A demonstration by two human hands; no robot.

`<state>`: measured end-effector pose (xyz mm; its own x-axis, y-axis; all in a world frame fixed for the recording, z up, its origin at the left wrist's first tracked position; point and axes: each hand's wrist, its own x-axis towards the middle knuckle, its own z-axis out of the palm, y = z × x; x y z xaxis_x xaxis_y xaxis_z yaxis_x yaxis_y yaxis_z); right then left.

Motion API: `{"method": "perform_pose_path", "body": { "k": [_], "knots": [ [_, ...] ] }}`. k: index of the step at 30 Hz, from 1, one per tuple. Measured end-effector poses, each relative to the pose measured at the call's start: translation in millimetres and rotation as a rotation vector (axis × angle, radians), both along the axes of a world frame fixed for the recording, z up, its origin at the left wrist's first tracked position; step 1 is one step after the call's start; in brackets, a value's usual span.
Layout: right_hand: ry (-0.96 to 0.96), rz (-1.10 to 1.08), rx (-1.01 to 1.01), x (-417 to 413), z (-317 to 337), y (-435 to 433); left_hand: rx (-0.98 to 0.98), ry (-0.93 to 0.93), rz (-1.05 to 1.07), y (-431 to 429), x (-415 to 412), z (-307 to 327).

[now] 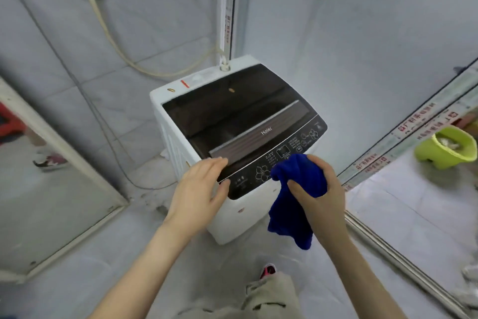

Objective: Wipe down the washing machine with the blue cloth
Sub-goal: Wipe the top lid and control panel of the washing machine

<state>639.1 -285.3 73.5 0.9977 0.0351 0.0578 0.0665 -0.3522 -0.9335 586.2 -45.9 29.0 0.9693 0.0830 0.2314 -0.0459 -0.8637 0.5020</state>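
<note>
**Getting the blue cloth to work on the washer top**

We hold the blue cloth (297, 171) bunched up in our right grip (319, 196), with fingers and thumb wrapped tight round it. Our left grip (199, 184) is released. Its flat fingers rest on the front left corner of the washing machine (178, 143), right by the edge of the dark lid (227, 114).

To wipe well, we think it is best to press the soft wad down and slide it in long, slow lines from one side to the other. On the control panel (258, 176) we should go gently, so no button gets pushed by mistake. The left grip can stay put to keep us steady. It would help to tuck in the loose end of the cloth so it does not flap about.

The top of the cloth pokes out above our right grip and sits over the front right part of the control panel. We cannot tell if it touches the panel. The loose end hangs down below the grip, in front of the machine's white front. The left grip is near the cloth but apart from it.
</note>
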Motion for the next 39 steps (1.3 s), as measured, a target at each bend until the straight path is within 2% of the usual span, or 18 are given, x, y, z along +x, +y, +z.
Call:
{"method": "perform_pose_path", "body": {
  "k": [7,14,22,27,30,33,35,36,39],
  "knots": [
    [0.027,0.249,-0.026,136.4,2.1,-20.2,-0.019,0.045,0.205,-32.7,73.2,6.9],
    [0.031,0.422,-0.021,236.1,-1.2,20.3,-0.04,0.063,0.34,-1.5,134.7,-1.8],
    [-0.178,0.566,-0.116,343.1,39.0,98.8,-0.045,-0.001,0.422,46.2,197.6,5.0],
    [-0.294,0.767,-0.147,418.3,50.3,130.5,-0.048,0.005,0.516,52.8,234.7,-1.2],
    [-0.267,1.012,-0.278,478.9,25.4,136.3,-0.05,0.049,0.581,47.2,260.8,-18.4],
    [-0.105,1.245,-0.551,543.7,-30.5,136.0,-0.048,0.099,0.656,31.6,290.8,-41.0],
    [-0.171,1.294,-0.793,569.9,-68.3,134.3,-0.05,0.13,0.708,18.2,311.2,-56.1],
    [-0.208,1.257,-0.842,576.2,-81.8,133.0,-0.047,0.135,0.737,12.1,320.8,-62.8],
    [-0.253,1.231,-0.7,570.2,-104.4,125.7,-0.023,0.142,0.824,-4.9,342.1,-77.4]
  ]
}}
